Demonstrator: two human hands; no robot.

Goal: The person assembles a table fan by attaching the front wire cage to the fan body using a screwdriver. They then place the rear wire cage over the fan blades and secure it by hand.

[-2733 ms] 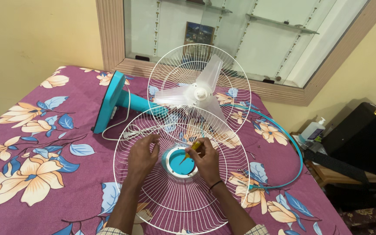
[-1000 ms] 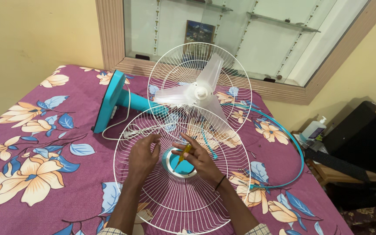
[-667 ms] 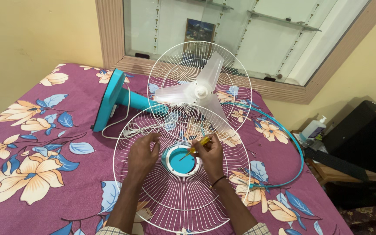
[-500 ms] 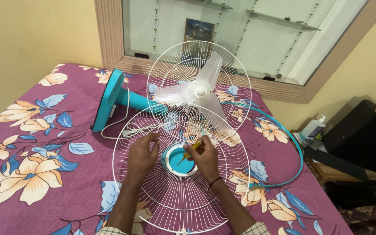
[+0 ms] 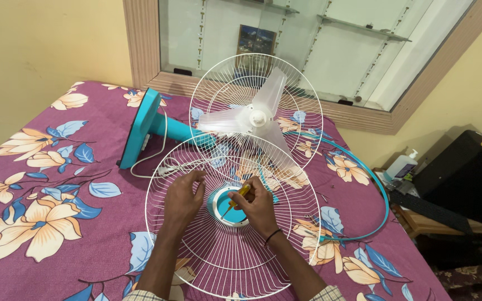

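Wire ribs of the loose front grille (image 5: 218, 251) lay under both my forearms, the guard flat on the bed (image 5: 40, 184) so that its teal centre ring (image 5: 231, 207) faced up at me; my left hand (image 5: 183, 199) rested on the wires just beside that ring, fingers curled and spread on the mesh but closed on nothing, which I judged was there to keep the light guard from sliding; my right hand (image 5: 256, 205) was pinched shut around a small yellow-handled screwdriver (image 5: 235, 198), held slanted with its tip down inside the ring, a grip fit for fine turning rather than force; the fan itself (image 5: 255, 120) lay on its side behind the grille, its pale blades within the rear guard and its teal base (image 5: 140, 129) tipped up toward the wall, a white cord (image 5: 160, 161) trailing from it; a thin teal rim band (image 5: 377, 189) curved along the right edge of the bed; the bedspread was purple with large peach flowers and blue leaves; behind stood a yellow wall with a wood-framed glass niche (image 5: 319, 50), and to the right a white pump bottle (image 5: 401, 165) beside something dark and boxy.
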